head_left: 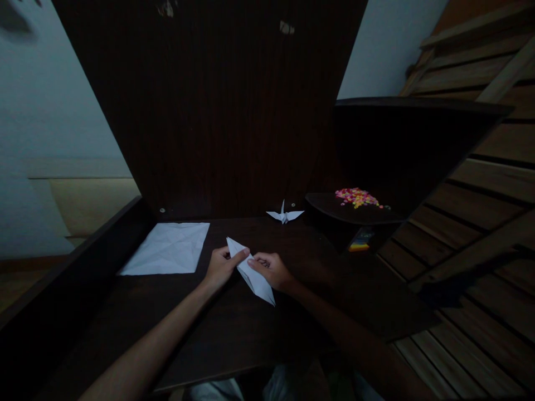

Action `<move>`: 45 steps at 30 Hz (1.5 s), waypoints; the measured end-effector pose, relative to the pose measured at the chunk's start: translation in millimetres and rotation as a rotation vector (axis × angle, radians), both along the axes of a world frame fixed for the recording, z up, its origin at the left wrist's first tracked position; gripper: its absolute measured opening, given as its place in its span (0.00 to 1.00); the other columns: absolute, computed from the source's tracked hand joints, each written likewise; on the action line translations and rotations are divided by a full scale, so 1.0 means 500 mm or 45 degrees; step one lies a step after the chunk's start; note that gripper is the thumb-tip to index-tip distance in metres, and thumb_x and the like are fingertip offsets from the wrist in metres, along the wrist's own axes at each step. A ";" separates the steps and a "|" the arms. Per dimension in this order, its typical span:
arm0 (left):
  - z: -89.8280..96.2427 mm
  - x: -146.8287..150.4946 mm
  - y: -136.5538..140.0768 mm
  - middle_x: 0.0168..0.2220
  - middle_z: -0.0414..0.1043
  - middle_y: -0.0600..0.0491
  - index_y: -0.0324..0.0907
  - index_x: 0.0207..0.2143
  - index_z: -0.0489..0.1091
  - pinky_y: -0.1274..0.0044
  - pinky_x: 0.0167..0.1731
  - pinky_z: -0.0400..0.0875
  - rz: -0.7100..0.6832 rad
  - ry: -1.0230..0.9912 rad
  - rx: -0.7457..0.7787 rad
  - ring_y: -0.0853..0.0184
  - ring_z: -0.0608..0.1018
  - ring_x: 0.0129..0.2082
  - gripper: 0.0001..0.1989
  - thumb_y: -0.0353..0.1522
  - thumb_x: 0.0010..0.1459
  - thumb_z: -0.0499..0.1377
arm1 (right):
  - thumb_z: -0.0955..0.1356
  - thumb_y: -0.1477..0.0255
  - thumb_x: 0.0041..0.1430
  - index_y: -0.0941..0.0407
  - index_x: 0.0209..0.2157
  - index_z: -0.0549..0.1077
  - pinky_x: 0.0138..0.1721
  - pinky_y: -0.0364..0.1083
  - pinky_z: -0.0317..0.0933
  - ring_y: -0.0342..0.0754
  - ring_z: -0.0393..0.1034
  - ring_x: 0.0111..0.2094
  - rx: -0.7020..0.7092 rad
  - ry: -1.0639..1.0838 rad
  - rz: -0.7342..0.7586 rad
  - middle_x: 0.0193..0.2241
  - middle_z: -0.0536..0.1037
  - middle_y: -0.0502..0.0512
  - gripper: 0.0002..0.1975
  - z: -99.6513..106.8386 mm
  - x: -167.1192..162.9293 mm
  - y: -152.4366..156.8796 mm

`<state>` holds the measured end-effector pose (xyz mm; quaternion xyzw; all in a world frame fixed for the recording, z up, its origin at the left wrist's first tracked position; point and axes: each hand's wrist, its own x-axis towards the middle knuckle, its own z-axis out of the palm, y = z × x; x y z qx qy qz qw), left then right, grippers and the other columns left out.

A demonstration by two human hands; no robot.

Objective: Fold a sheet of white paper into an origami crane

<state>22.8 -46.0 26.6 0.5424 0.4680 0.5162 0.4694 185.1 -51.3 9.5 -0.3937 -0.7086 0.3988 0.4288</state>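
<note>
- My left hand: pinching the folded paper at its left edge, thumb on top.
- My right hand: pinching the same piece from the right, thumb also on top, near the left thumb.
- Folded paper: white, long and pointed at both ends, slanting from far left to near right over the dark desk. Can't tell if it touches.
- Creased white sheet: flat, left of my hands.
- Paper crane: beyond them, near the back panel.
- Corner shelf: right, colourful bits heaped on it.
</note>
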 end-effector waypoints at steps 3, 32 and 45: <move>0.004 0.001 -0.002 0.25 0.77 0.50 0.36 0.25 0.76 0.78 0.25 0.68 0.006 -0.014 -0.009 0.65 0.76 0.24 0.15 0.40 0.41 0.67 | 0.65 0.65 0.56 0.59 0.24 0.72 0.25 0.39 0.56 0.40 0.61 0.22 0.025 -0.004 -0.029 0.19 0.70 0.48 0.13 -0.007 -0.002 0.001; -0.006 0.003 -0.005 0.28 0.79 0.49 0.36 0.29 0.78 0.76 0.30 0.71 -0.050 -0.085 -0.023 0.63 0.78 0.27 0.16 0.38 0.39 0.69 | 0.62 0.65 0.60 0.58 0.25 0.68 0.24 0.39 0.52 0.39 0.58 0.21 0.209 -0.192 -0.104 0.18 0.64 0.45 0.13 -0.009 0.004 -0.004; 0.000 -0.001 -0.008 0.25 0.77 0.51 0.37 0.25 0.77 0.79 0.26 0.68 -0.088 -0.058 -0.018 0.66 0.76 0.24 0.12 0.37 0.40 0.68 | 0.62 0.65 0.60 0.58 0.23 0.69 0.24 0.39 0.51 0.38 0.57 0.20 0.250 -0.165 -0.087 0.18 0.63 0.45 0.15 -0.003 0.008 -0.009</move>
